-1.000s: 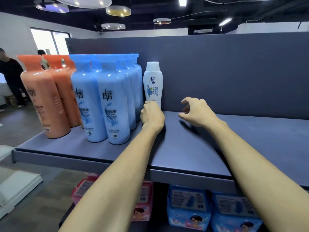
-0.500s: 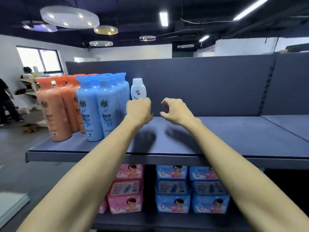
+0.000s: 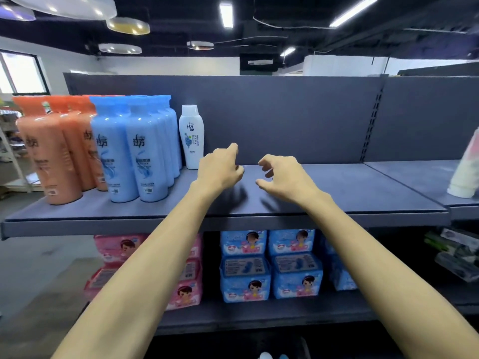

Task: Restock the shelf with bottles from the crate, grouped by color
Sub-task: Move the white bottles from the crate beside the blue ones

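grey shelf, bottles at left, black ceiling

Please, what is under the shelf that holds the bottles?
Under the shelf stand stacked pink packs on the left and blue packs to their right. The left forearm covers part of the pink ones.

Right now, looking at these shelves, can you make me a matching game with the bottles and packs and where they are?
Things:
1. orange bottles
2. blue bottles
3. white bottle
4. blue packs

Places:
A. on the lower shelf
B. far left of the upper shelf
C. right end of the bottle row
D. between the orange and the white

Pairs: 1-B, 2-D, 3-C, 4-A
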